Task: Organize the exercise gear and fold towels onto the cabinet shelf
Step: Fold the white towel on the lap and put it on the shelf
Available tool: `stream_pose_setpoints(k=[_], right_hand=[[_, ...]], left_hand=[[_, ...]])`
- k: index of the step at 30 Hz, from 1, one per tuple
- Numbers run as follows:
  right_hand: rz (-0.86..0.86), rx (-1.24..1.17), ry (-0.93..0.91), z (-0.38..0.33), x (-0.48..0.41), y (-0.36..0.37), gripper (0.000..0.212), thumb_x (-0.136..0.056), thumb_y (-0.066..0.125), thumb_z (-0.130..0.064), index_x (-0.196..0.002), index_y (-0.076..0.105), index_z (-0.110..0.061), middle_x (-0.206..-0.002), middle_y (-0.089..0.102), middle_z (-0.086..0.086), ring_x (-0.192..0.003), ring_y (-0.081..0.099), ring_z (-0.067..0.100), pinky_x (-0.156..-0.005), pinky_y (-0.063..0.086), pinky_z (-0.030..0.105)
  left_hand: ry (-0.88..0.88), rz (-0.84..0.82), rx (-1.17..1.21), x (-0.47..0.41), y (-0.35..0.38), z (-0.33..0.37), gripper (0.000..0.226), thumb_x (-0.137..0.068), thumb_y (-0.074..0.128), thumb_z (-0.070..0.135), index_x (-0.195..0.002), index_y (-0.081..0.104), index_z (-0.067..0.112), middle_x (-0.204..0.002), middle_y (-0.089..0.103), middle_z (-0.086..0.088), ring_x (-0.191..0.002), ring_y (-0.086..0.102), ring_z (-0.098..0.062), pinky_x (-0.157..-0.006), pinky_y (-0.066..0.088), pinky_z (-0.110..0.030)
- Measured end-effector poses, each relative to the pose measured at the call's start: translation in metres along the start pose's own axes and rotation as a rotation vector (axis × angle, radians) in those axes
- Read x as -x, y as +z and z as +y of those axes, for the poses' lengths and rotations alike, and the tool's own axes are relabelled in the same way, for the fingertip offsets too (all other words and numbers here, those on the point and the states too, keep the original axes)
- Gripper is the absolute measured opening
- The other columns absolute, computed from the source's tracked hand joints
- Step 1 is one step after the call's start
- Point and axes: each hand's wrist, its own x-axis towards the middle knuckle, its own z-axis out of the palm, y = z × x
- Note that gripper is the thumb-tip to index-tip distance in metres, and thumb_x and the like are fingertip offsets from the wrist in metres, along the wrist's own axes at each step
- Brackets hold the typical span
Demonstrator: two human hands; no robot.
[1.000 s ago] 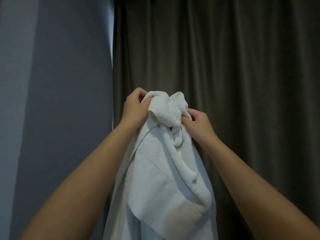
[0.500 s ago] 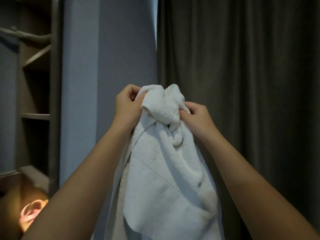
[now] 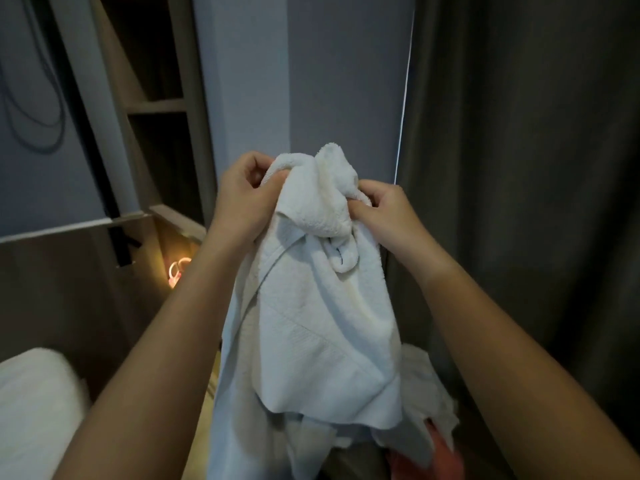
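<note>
White towel (image 3: pixel 322 327) hangs bunched in the air in front of the person. Its crumpled top is gathered into a lump, and its loose body droops straight down between the two forearms. The left hand (image 3: pixel 242 199) grips the upper left of the lump, fingers curled over a fold and thumb against the cloth. The right hand (image 3: pixel 386 211) pinches the upper right, fingers curled into the terry. The hands are near each other with the lump between them, and a short twisted tail of cloth hangs just under it.

Below the towel's lower corner lies a loose heap of more white cloth (image 3: pixel 429 393). A pinkish-orange thing (image 3: pixel 434 459) shows under it, too blurred to identify.

Behind the hands is a grey wall (image 3: pixel 311 81), with a dark curtain (image 3: pixel 519 202) to the right. To the left stands a cabinet (image 3: pixel 156 105) with open shelves. Low beside it, a small pink object (image 3: pixel 178 268) sits in a warmly lit nook. A white padded shape (image 3: pixel 31 410) fills the bottom left corner.
</note>
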Motion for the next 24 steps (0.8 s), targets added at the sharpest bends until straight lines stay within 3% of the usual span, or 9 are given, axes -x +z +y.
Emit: stream_pose_setpoints(k=[3, 5, 9, 12, 15, 18, 21, 24], right_hand=[[-0.057, -0.008, 0.067, 0.025, 0.010, 0.038, 0.021, -0.086, 0.065, -0.011, -0.091, 0.063, 0.010, -0.081, 0.061, 0.025, -0.073, 0.051, 0.013, -0.066, 0.042, 0.029], [-0.081, -0.026, 0.109, 0.040, 0.015, 0.065, 0.021, -0.086, 0.066, -0.008, -0.092, 0.062, 0.012, -0.076, 0.059, 0.018, -0.072, 0.050, 0.011, -0.066, 0.042, 0.025], [-0.097, -0.060, 0.154, 0.068, 0.024, 0.115, 0.016, -0.087, 0.069, -0.008, -0.079, 0.063, 0.004, -0.066, 0.055, -0.008, -0.061, 0.047, -0.001, -0.058, 0.039, 0.014], [-0.120, -0.053, 0.180, 0.086, 0.028, 0.147, 0.019, -0.088, 0.070, -0.012, -0.081, 0.063, 0.004, -0.067, 0.055, -0.005, -0.062, 0.047, 0.001, -0.057, 0.038, 0.015], [-0.161, -0.051, 0.201, 0.102, 0.029, 0.173, 0.009, -0.088, 0.068, -0.010, -0.080, 0.067, -0.011, -0.066, 0.059, -0.015, -0.063, 0.051, -0.002, -0.059, 0.040, 0.015], [-0.198, -0.079, 0.202, 0.117, 0.023, 0.198, 0.012, -0.089, 0.068, -0.008, -0.080, 0.068, -0.016, -0.067, 0.061, -0.016, -0.064, 0.051, -0.003, -0.060, 0.041, 0.015], [-0.203, -0.111, 0.221, 0.134, 0.013, 0.223, 0.012, -0.089, 0.068, -0.009, -0.080, 0.068, -0.017, -0.068, 0.061, -0.013, -0.065, 0.052, -0.001, -0.060, 0.042, 0.017], [-0.204, -0.168, 0.262, 0.152, 0.002, 0.246, 0.005, -0.088, 0.069, -0.022, -0.085, 0.070, -0.026, -0.075, 0.070, -0.012, -0.069, 0.062, -0.001, -0.062, 0.047, 0.014]], left_hand=[[-0.048, -0.070, -0.045, 0.018, -0.032, -0.039, 0.011, -0.085, 0.071, 0.028, -0.077, 0.063, 0.028, -0.072, 0.065, 0.006, -0.068, 0.058, -0.008, -0.062, 0.049, -0.026], [-0.079, -0.108, -0.051, 0.027, -0.053, -0.066, 0.010, -0.086, 0.070, 0.025, -0.079, 0.063, 0.025, -0.076, 0.065, -0.001, -0.070, 0.059, -0.011, -0.063, 0.049, -0.031], [-0.142, -0.169, -0.074, 0.038, -0.091, -0.116, 0.010, -0.089, 0.068, 0.014, -0.082, 0.062, 0.016, -0.075, 0.063, 0.003, -0.068, 0.058, -0.007, -0.061, 0.046, -0.025], [-0.202, -0.209, -0.099, 0.045, -0.114, -0.146, 0.005, -0.090, 0.067, 0.017, -0.087, 0.064, 0.016, -0.080, 0.067, 0.004, -0.073, 0.063, -0.010, -0.061, 0.051, -0.022], [-0.250, -0.218, -0.096, 0.053, -0.132, -0.171, 0.004, -0.091, 0.066, 0.017, -0.088, 0.063, 0.017, -0.081, 0.067, 0.007, -0.074, 0.064, -0.008, -0.062, 0.052, -0.020], [-0.319, -0.219, -0.106, 0.055, -0.146, -0.194, 0.005, -0.091, 0.065, 0.015, -0.091, 0.063, 0.011, -0.083, 0.067, -0.003, -0.076, 0.065, -0.017, -0.065, 0.054, -0.028], [-0.344, -0.185, -0.117, 0.052, -0.158, -0.218, 0.007, -0.090, 0.066, 0.010, -0.090, 0.062, 0.005, -0.081, 0.065, -0.007, -0.072, 0.063, -0.015, -0.063, 0.051, -0.025], [-0.384, -0.167, -0.156, 0.045, -0.169, -0.245, 0.006, -0.089, 0.067, 0.012, -0.086, 0.062, 0.014, -0.080, 0.065, 0.000, -0.072, 0.062, -0.012, -0.063, 0.051, -0.026]])
